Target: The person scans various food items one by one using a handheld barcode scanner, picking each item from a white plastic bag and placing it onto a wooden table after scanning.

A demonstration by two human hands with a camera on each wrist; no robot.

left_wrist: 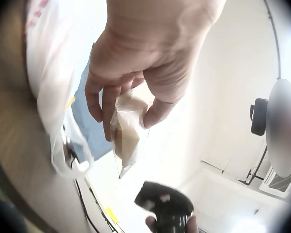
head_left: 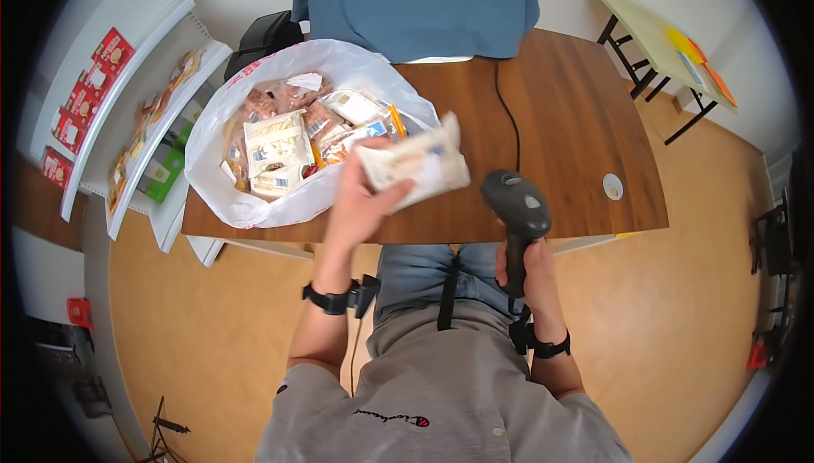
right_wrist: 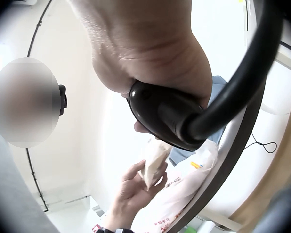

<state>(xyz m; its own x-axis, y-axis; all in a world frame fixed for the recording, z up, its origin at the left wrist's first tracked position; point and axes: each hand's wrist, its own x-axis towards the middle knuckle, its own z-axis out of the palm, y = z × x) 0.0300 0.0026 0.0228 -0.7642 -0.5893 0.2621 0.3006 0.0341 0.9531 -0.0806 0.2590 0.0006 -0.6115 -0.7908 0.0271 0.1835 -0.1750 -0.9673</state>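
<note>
A pale, plastic-wrapped food packet (head_left: 424, 164) is pinched between the thumb and fingers of my left hand (head_left: 363, 200), above the table just right of the bag. In the left wrist view the same packet (left_wrist: 128, 133) hangs between thumb and fingertips. My right hand (head_left: 536, 272) grips the handle of a dark barcode scanner (head_left: 519, 207) near the table's front edge, its head raised toward the packet's side. The scanner's thick black cable (right_wrist: 237, 92) crosses the right wrist view. An open white plastic bag (head_left: 297, 213) beside my left hand holds several wrapped packets.
Under the bag is a brown wooden table (head_left: 577, 107), with a blue cloth (head_left: 415, 1) over something at its back. A black cable (head_left: 506, 103) runs across the tabletop. White shelves (head_left: 148, 39) with red boxes (head_left: 112, 56) stand left; a pale side table (head_left: 644, 30) is at right.
</note>
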